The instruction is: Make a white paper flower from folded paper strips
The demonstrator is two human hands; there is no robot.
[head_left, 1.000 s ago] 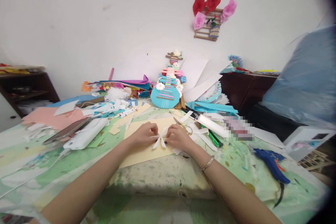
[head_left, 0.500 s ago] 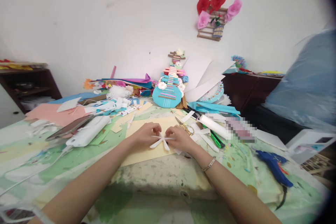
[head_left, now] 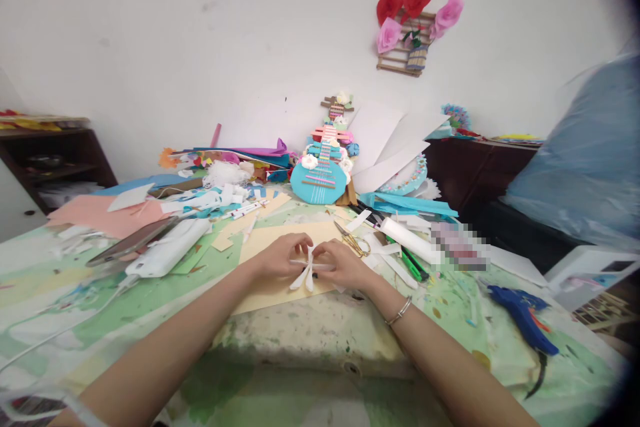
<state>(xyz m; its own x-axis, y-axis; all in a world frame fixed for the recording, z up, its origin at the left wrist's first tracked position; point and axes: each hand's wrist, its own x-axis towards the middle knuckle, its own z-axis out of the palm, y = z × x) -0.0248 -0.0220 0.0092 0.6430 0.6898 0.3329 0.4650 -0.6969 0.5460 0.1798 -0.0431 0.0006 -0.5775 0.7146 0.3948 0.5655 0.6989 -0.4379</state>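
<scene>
Head view: left hand (head_left: 290,257) and right hand (head_left: 340,263) curled nearly closed, both pinching white strip piece (head_left: 309,277) over cream sheet (head_left: 270,295). Scissors (head_left: 353,240) just beyond right hand.

The white bow piece (head_left: 309,278) looks like matt paper, the cream sheet (head_left: 270,297) like smooth, dull card. Scissors (head_left: 349,237) are shiny metal, glue gun (head_left: 525,317) hard blue plastic, big bag (head_left: 585,160) crinkly, glossy plastic.
</scene>
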